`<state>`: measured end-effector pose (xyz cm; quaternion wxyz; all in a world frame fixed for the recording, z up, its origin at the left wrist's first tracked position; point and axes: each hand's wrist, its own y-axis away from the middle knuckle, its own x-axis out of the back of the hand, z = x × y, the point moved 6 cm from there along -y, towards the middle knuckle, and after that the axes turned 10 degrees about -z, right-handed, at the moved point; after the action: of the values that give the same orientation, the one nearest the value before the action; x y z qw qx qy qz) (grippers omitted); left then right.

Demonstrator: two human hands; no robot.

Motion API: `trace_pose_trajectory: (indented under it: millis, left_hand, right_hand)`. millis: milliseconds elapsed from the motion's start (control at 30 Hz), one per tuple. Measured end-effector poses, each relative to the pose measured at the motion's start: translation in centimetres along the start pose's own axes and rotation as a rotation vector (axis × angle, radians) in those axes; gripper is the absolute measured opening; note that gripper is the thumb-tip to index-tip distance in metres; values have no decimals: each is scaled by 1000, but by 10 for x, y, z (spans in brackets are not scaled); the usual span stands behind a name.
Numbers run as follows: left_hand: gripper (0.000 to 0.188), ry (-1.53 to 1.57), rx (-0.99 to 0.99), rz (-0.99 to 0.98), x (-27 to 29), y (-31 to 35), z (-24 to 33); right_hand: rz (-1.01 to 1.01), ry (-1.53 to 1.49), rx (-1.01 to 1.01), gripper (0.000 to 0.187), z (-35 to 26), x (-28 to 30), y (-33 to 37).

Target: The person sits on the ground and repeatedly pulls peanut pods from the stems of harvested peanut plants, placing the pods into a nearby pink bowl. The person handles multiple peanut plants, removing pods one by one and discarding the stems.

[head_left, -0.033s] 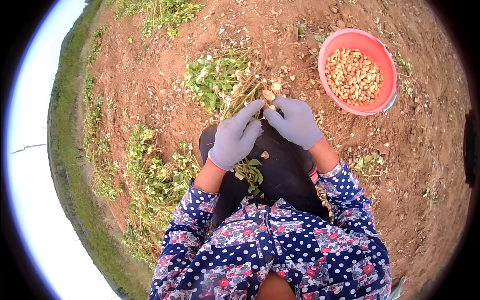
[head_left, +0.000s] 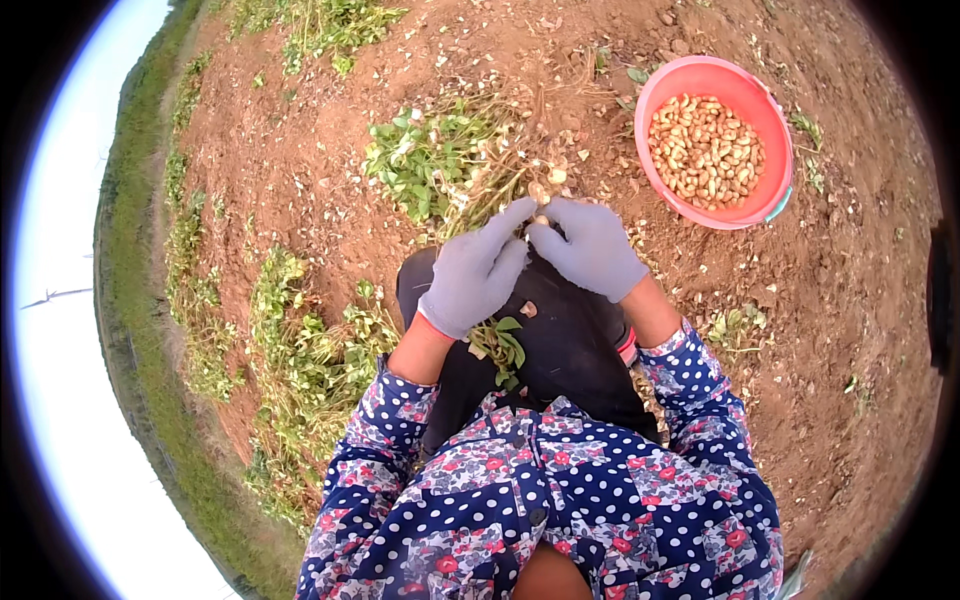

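Note:
My left hand (head_left: 475, 270), in a grey glove, is closed around the stems of a peanut plant. Its green leaves (head_left: 500, 348) hang out below that hand, over my dark trousers. Beside it my gloved right hand (head_left: 588, 248) has thumb and fingers pinched at a peanut pod (head_left: 541, 222) near the left fingertips. A few more pale peanut pods (head_left: 556, 175) show just beyond the fingers. Past my hands, a heap of pulled peanut plants (head_left: 415, 165) with leaves and dry stems lies on the soil.
At the far right a pink bucket (head_left: 682, 208) stands on the reddish soil, partly filled with peanuts (head_left: 705, 152). More peanut plants (head_left: 290, 370) lie in a row to my left, and another bunch (head_left: 335, 25) at the far left. Dry leaf bits litter the ground.
My left fingertips have shifted slightly right, closer to the right hand. Otherwise the scene is nearly the same.

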<state>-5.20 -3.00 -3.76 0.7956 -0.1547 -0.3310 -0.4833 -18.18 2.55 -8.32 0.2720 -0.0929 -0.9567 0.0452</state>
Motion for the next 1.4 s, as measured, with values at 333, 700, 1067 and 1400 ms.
trace_pose_trajectory:
  millis: [333,700,1067,1400]
  left_hand:
    - [11,-3,-251,-154,7,-6,3]
    - [33,306,-10,144,12,26,-4]
    - [24,741,-41,-462,-54,58,16]
    - [22,599,69,468,62,98,-8]
  right_hand:
    - [-739,-943,-116,27,0,-33,26]
    - [-660,-644,-207,28,-6,-19,39]
    - [-706,-1174,65,32,-12,-33,70]
    - [241,-2178,370,46,74,63,48]
